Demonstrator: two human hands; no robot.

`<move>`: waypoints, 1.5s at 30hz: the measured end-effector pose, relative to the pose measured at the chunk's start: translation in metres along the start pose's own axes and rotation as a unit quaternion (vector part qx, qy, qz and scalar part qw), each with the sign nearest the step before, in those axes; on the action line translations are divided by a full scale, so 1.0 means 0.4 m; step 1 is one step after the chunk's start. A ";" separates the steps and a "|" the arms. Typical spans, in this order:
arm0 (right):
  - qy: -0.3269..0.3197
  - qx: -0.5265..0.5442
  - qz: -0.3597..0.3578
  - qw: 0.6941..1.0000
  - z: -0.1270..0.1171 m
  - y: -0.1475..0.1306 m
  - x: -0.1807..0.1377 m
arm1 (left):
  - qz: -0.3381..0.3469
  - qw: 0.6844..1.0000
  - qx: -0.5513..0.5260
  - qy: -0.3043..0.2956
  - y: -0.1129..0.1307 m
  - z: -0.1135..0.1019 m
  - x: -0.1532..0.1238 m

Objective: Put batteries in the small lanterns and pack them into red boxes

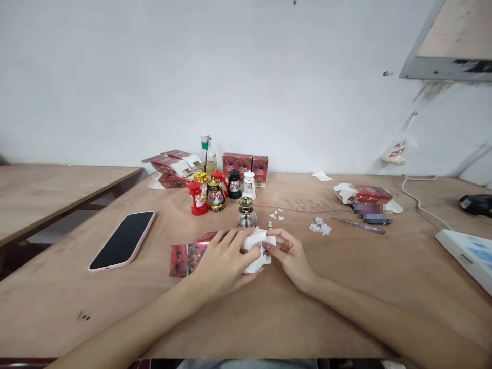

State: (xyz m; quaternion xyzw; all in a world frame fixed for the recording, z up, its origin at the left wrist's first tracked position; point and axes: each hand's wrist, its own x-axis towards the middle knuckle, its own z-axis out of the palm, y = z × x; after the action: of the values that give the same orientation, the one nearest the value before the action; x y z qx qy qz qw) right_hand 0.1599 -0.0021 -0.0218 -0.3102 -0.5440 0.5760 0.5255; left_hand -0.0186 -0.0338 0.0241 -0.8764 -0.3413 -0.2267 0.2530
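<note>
My left hand [229, 259] is wrapped over a small cardboard box, whose white flaps [254, 262] show between my two hands. My right hand [291, 258] pinches one of the flaps at the right side. A red printed card panel [187, 258] sticks out left of my left hand, which hides whether it joins the white part. Just beyond my fingers stands a bronze-and-black mini lantern [246, 211]. Farther back, several more mini lanterns stand grouped, among them a red one [199, 199], a black one [234, 185] and a white one [249, 185].
A phone [122, 241] lies at left. Red boxes [244, 166] stand by the wall near a bottle [209, 160]; opened ones [172, 166] lie beside. To the right are metal hooks [313, 205], white bits [321, 226], a screwdriver [359, 225], another box [365, 195] and a white device [467, 256].
</note>
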 end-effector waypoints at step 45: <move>-0.085 0.038 0.011 0.996 -0.002 -0.001 -0.005 | 0.065 0.982 -0.088 0.154 -0.011 0.040 -0.009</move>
State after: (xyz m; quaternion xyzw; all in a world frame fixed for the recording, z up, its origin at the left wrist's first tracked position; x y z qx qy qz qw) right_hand 0.1612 -0.0039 -0.0222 -0.2455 -0.5609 0.6266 0.4822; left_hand -0.0204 -0.0230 0.0109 -0.8705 -0.2190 -0.3707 0.2383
